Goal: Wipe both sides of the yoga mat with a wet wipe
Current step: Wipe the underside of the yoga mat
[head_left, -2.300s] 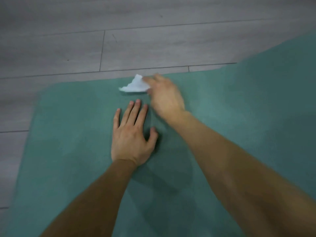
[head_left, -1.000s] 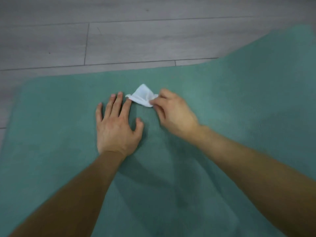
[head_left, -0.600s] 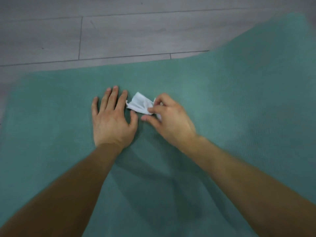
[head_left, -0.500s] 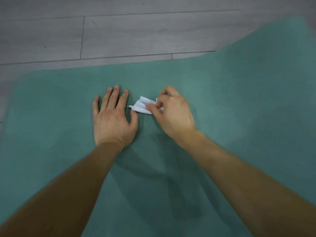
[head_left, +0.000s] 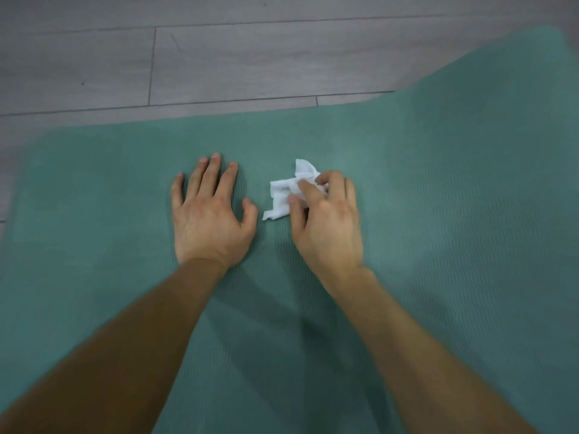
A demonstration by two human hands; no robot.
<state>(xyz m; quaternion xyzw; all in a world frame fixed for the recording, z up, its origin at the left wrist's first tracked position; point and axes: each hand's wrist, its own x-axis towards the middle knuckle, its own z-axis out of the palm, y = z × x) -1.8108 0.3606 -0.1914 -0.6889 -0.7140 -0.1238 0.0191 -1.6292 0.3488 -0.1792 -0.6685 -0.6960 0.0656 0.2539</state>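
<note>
I see my right hand at frame centre, its grip curled on the crumpled white wet wipe against the teal yoga mat; left hand lies flat, fingers straight, beside it.

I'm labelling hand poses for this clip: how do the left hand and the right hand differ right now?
The left hand lies flat, fingers straight and spread, palm down on the yoga mat; the right hand has its fingers curled. The left hand holds nothing; the right hand pinches the crumpled white wet wipe. The left hand does not touch the wipe. Both are bare and over the mat.
</note>
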